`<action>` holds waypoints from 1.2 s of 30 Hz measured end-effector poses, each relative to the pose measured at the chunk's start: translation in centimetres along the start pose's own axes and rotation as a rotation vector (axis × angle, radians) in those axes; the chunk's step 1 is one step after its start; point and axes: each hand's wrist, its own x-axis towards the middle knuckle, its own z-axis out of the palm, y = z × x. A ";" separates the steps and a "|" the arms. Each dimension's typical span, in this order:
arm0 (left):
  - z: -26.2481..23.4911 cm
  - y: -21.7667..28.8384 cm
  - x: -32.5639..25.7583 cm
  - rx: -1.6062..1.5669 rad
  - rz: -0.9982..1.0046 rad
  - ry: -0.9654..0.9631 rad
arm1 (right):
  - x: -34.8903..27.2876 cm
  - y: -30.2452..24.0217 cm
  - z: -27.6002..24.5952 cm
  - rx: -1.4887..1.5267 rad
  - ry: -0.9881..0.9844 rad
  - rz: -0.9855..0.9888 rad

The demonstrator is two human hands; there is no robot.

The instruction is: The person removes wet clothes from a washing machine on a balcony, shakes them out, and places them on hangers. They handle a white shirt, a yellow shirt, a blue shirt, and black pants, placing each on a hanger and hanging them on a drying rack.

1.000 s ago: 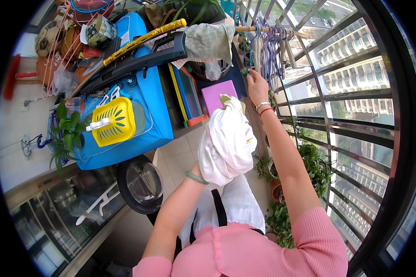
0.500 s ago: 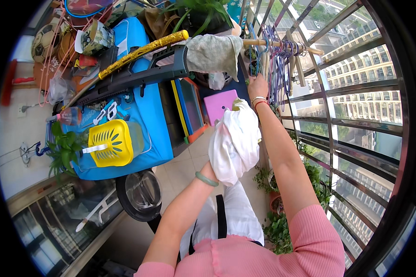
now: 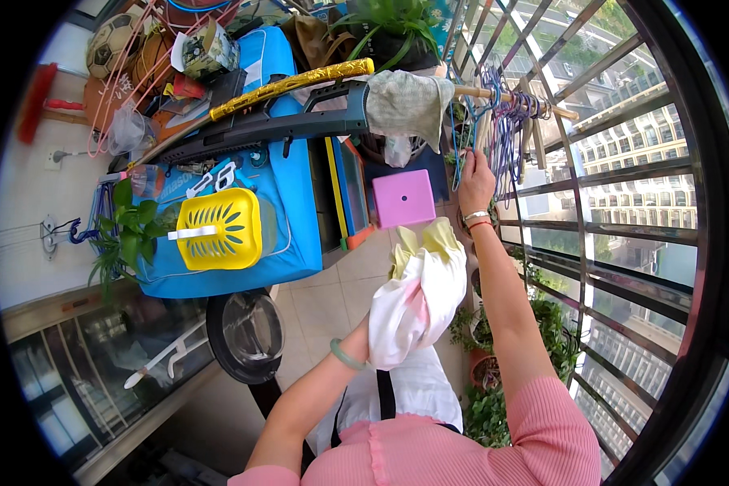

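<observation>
A bunched white garment [image 3: 405, 324] with yellowish-green parts [image 3: 440, 240] at its far end hangs over my left hand [image 3: 362, 342]. The cloth hides those fingers, but its weight rests on that hand, below a green bangle. Farther out to the right, my right hand [image 3: 476, 185] has its fingers closed at the lower part of a light blue clothes hanger [image 3: 457, 168]. That hanger is at the left of several purple and blue hangers [image 3: 504, 134] bunched on a wooden pole [image 3: 478, 91]. A grey cloth [image 3: 409, 101] drapes over the pole to their left.
Below the grey cloth is a pink stool [image 3: 405, 198]. To the left, a blue-covered unit [image 3: 287, 251] carries a yellow basket [image 3: 219, 231] and a long dark toy gun [image 3: 283, 125]. Metal railings [image 3: 636, 235] and potted plants [image 3: 486, 413] line the right side.
The white garment has shifted, and its yellowish-green parts now show more. My right hand stays at the hangers. The whole view has turned slightly, so the surroundings sit farther right.
</observation>
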 end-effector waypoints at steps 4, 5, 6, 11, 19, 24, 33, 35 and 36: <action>-1.3 -0.9 -4.7 0.304 0.032 0.071 | -7.1 -2.2 -4.1 0.084 -0.003 0.011; -1.3 -1.1 -5.9 0.443 0.098 0.068 | -9.6 -3.0 -5.3 0.118 0.043 -0.034; -1.1 -1.2 -7.2 0.529 0.135 0.106 | -12.5 -3.1 -6.5 0.186 -0.014 0.072; -2.5 -2.3 -14.2 1.074 0.174 0.143 | -20.7 -4.8 -10.7 0.545 -0.069 0.542; -3.4 -6.3 -31.3 1.323 0.367 0.152 | -36.0 -12.5 -18.5 0.610 -0.321 0.162; -4.7 -9.4 -43.4 1.417 0.500 0.087 | -45.5 -17.8 -20.5 0.877 -0.585 0.174; -6.9 -13.5 -63.3 1.379 0.919 0.484 | -58.2 -35.1 -25.8 1.269 -1.252 0.054; -7.9 -14.3 -66.6 1.372 1.200 0.733 | -59.6 -36.7 -25.9 1.284 -1.301 -0.023; -8.0 -14.7 -68.4 1.329 1.368 0.871 | -60.4 -37.3 -26.1 1.264 -1.311 -0.065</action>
